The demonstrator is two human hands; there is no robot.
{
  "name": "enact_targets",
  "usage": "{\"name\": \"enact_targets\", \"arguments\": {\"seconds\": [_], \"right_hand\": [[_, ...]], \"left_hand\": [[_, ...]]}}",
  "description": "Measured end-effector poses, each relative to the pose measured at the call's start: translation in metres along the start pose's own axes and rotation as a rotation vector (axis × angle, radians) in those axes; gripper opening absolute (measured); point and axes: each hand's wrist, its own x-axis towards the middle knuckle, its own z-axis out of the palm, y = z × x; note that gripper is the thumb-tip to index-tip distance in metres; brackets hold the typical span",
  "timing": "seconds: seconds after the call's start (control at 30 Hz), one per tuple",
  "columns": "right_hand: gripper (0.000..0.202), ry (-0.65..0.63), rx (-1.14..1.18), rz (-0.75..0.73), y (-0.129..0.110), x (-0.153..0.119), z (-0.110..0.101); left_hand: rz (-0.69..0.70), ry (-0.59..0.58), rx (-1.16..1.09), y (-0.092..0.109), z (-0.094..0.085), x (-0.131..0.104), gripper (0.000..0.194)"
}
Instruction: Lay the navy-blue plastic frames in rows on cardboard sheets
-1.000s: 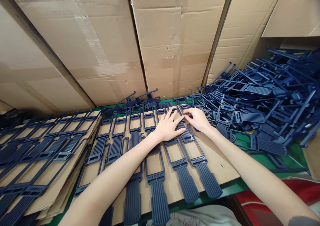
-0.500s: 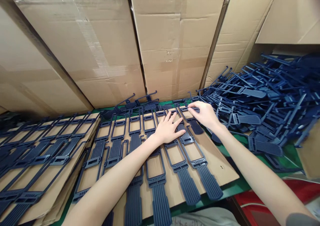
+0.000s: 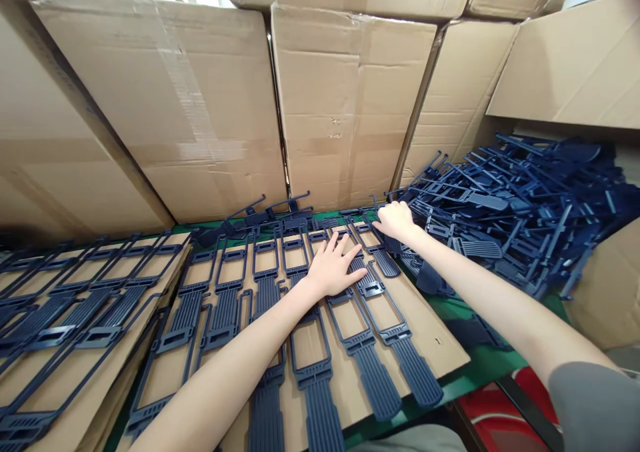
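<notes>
My left hand (image 3: 334,267) lies flat with fingers spread on dark blue plastic frames with ribbed paddles, set in rows on a cardboard sheet (image 3: 440,345). One such frame (image 3: 387,305) lies just right of my left thumb. My right hand (image 3: 395,221) is closed at the far right corner of the sheet, by the upper end of the rightmost frame. Its fingertips are turned away from me, so what they grip is hidden. Just below it shows a short ribbed paddle (image 3: 386,263).
A tangled heap of blue plastic parts (image 3: 500,205) lies at the right. Tall cardboard boxes (image 3: 345,105) stand along the back. At the left is another stack of cardboard sheets with frames (image 3: 107,305). Loose parts (image 3: 260,217) lie behind the sheet on the green table (image 3: 457,375).
My right hand has gone from a loose pinch to a closed shape at the sheet's far right corner. My left hand stays spread on the frames. The view has tilted up slightly.
</notes>
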Motion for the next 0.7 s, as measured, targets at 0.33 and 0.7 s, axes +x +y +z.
{"name": "enact_targets", "arguments": {"seconds": [0.33, 0.7], "right_hand": [[0.031, 0.158, 0.193, 0.200, -0.005, 0.021, -0.009], [0.024, 0.588, 1.007, -0.091, 0.016, -0.088, -0.079]], "left_hand": [[0.001, 0.025, 0.002, -0.001, 0.003, 0.001, 0.066], [0.010, 0.020, -0.010, -0.001, 0.003, 0.002, 0.066]]}}
